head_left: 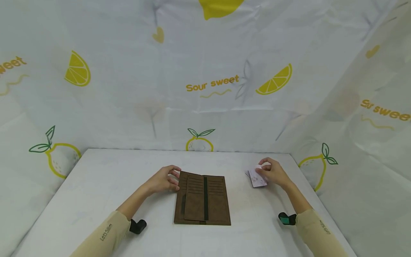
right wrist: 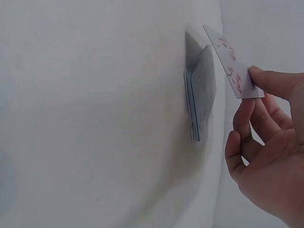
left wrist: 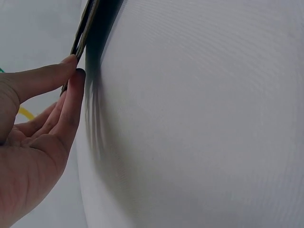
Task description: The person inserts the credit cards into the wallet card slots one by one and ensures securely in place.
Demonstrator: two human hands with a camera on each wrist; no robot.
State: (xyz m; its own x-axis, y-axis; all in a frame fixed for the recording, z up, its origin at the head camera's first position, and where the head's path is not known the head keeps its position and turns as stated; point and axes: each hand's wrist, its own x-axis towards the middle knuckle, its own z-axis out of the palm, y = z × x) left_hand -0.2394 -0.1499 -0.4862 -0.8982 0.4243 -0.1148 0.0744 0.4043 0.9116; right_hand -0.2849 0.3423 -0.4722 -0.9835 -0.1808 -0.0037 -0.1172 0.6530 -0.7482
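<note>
- In the head view, an open brown wallet (head_left: 217,205) lay on the white table (head_left: 151,228), between both hands. The left hand (head_left: 163,179) held its left edge; the right hand (head_left: 273,174), well apart from it, was at some cards (head_left: 258,181).
- In the left wrist view, thumb and fingertips pinched the wallet's edge.
- In the right wrist view, thumb and fingers pinched one card (right wrist: 232,61), tilted just beside a pile of cards (right wrist: 202,92) on the table.

A white table (head_left: 122,166) bears an open brown wallet (head_left: 218,207) and stacked cards (right wrist: 202,95).
</note>
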